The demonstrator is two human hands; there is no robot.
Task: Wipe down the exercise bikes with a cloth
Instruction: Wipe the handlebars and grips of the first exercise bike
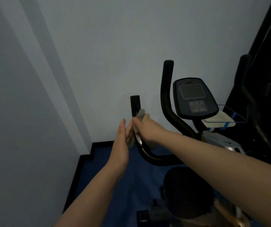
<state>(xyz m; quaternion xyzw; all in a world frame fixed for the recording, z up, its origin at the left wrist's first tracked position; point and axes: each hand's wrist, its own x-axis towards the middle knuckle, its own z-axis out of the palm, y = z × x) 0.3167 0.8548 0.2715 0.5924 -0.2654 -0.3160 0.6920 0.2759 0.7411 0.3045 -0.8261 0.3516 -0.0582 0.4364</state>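
Note:
An exercise bike stands in the room's corner, with a black left handlebar (135,104), a taller right handlebar (166,89) and a dark console (194,97) with a grey screen. A grey cloth (141,114) is wrapped round the left handlebar below its tip. My right hand (145,128) grips the cloth against the bar. My left hand (121,141) lies with straight fingers flat against the bar's left side, touching a hanging part of the cloth (131,141). The black saddle (187,192) is below my right forearm.
Pale walls meet in a corner on the left. A blue floor (108,169) with a black skirting runs along them. A wire holder with a white folded item (220,119) sits right of the console. More dark equipment (262,95) stands at the far right.

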